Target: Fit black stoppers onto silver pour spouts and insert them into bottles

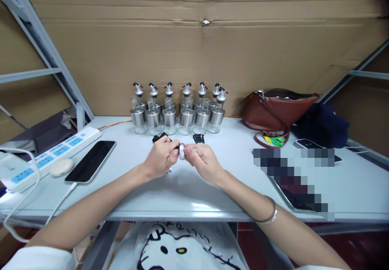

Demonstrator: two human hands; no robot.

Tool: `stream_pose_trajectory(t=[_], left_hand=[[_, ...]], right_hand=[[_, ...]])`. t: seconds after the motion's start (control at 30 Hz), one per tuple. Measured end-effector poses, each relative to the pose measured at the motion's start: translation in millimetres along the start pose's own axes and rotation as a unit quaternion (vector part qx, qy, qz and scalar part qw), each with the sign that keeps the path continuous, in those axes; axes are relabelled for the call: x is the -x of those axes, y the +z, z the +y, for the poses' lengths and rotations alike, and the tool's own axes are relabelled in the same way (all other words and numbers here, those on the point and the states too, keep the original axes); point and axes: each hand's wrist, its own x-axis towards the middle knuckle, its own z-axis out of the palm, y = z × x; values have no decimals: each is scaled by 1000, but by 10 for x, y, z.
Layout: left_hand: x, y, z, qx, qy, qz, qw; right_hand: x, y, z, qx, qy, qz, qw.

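Note:
My left hand (162, 156) and my right hand (206, 164) meet over the table, both closed with fingertips pinched. Between them is a silver pour spout (182, 151); a dark part shows at the left fingertips, mostly covered. Behind the hands stand several glass oil bottles (169, 116) with steel sleeves in two rows. The back bottles carry silver spouts with black flaps (187, 87); most front ones have bare necks. Near my left hand lies a pile of black stoppers (158, 137). Several small black pieces (199, 139) lie beyond my right hand.
At left are a power strip (60, 153), a round white case (62, 167) and a phone (91, 161) on a cable. A brown handbag (273, 110), a dark blue cloth item (323, 124) and a partly blurred-out device (291, 197) occupy the right. Cardboard (152, 51) walls the back.

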Motion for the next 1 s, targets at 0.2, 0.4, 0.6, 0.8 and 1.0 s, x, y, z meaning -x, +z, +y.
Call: stream_pose_trajectory(t=[0.2, 0.4, 0.6, 0.8, 1.0], left_hand=[[-1, 0, 109, 125, -150, -98, 976], [-35, -8, 159, 219, -255, -160, 928], [10, 49, 235, 332, -356, -183, 854], [-20, 48, 334, 430, -369, -158, 809], [-45, -12, 311, 439, -325, -174, 819]], right_hand=[[-20, -114, 33, 284, -255, 19, 924], [-33, -196, 85, 405, -369, 9, 837], [3, -203, 99, 378, -409, 9, 831], [-14, -249, 65, 369, -395, 38, 840], [-23, -286, 132, 363, -347, 28, 864]])
